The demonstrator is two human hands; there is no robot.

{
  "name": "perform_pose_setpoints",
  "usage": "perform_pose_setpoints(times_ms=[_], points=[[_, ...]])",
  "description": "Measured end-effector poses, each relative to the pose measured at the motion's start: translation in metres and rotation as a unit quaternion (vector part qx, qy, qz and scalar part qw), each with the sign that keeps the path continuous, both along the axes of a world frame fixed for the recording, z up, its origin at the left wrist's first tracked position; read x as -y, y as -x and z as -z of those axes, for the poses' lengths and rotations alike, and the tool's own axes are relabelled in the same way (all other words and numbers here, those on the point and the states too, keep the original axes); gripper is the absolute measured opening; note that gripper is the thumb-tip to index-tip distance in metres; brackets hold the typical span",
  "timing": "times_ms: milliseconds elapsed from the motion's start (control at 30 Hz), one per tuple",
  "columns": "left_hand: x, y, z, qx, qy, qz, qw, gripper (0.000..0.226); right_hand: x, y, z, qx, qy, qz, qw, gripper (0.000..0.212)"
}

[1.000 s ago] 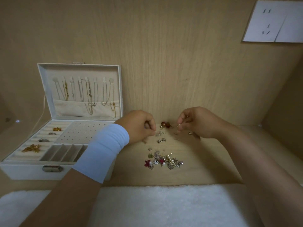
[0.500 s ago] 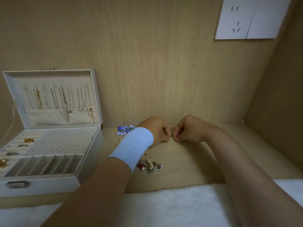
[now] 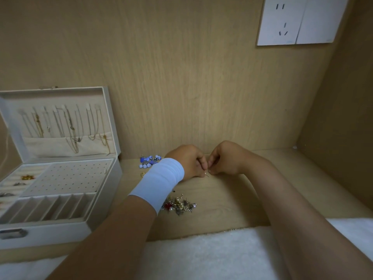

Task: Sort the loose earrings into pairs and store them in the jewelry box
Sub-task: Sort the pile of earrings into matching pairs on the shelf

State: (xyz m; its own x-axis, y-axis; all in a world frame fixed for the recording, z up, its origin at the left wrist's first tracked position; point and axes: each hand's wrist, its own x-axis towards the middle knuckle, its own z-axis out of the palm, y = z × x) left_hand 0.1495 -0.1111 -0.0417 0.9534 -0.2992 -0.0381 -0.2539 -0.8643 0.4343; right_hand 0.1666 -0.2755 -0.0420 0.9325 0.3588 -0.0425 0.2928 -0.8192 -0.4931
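Nearest: white fluffy towel (image 3: 201,257) along the front edge, under both forearms. Next, on the light wooden shelf board (image 3: 232,199), a mixed pile of loose earrings (image 3: 179,205) (red, pearl, gold and silver studs), nearer than the left hand and just beside its wrist, which wears a white elastic wristband (image 3: 159,182). Left hand (image 3: 189,160): fingers curled in, thumb and forefinger pinching a small gold earring (image 3: 205,174) low over the board. Right hand (image 3: 226,158): fingers also curled, fingertips (image 3: 210,171) up against the left's at that same piece; can't tell whether it actually grips it. The two hands touch at the tips, knuckles up. Just left of the left hand, behind the wristband: a cluster of blue earrings (image 3: 149,160) and one small gold hoop (image 3: 143,174) on the board. Well left of the left hand: open white jewelry box (image 3: 60,229), lid upright, thin chain necklaces (image 3: 70,126) hanging inside the lid, perforated stud panel and divided slots in the base, a few gold and silver pieces in the ring rolls at its left edge. Farthest, high above the right hand: white wall socket plate (image 3: 282,21) on the wooden back panel.
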Motion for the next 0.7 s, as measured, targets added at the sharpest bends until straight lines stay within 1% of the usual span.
perform_pose_setpoints(times_ms=[133, 233, 300, 333, 400, 467, 567, 633, 700], points=[[0.001, 0.001, 0.000, 0.006, 0.002, -0.001, 1.000, 0.013, -0.004, 0.000, 0.002, 0.000, -0.007, -0.009, 1.000, 0.016], [-0.003, 0.001, -0.001, 0.004, 0.005, -0.004, 1.000, 0.012, 0.003, -0.001, -0.001, -0.019, -0.075, 0.003, 0.997, 0.016], [-0.010, 0.002, -0.005, 0.003, 0.026, -0.013, 1.000, 0.013, 0.009, -0.002, -0.005, 0.000, -0.120, 0.022, 0.993, 0.015], [-0.015, 0.002, -0.008, 0.008, 0.038, -0.019, 0.999, 0.014, 0.012, -0.003, -0.007, 0.018, -0.127, 0.034, 0.991, 0.015], [-0.026, 0.004, -0.015, 0.027, 0.051, -0.026, 0.998, 0.016, 0.014, -0.004, -0.011, 0.045, -0.126, 0.054, 0.990, 0.015], [-0.038, 0.008, -0.023, 0.040, 0.059, -0.035, 0.997, 0.016, 0.013, -0.004, -0.013, 0.057, -0.124, 0.062, 0.989, 0.020], [-0.057, 0.019, -0.031, 0.044, 0.064, -0.044, 0.996, 0.016, -0.001, 0.002, -0.020, 0.066, -0.125, 0.035, 0.989, 0.021], [-0.068, 0.028, -0.033, 0.040, 0.042, -0.039, 0.998, 0.016, -0.018, 0.011, -0.026, 0.067, -0.113, -0.007, 0.991, 0.020], [-0.077, 0.040, -0.032, 0.024, 0.018, -0.029, 0.999, 0.017, -0.037, 0.023, -0.030, 0.048, -0.098, -0.057, 0.992, 0.019]])
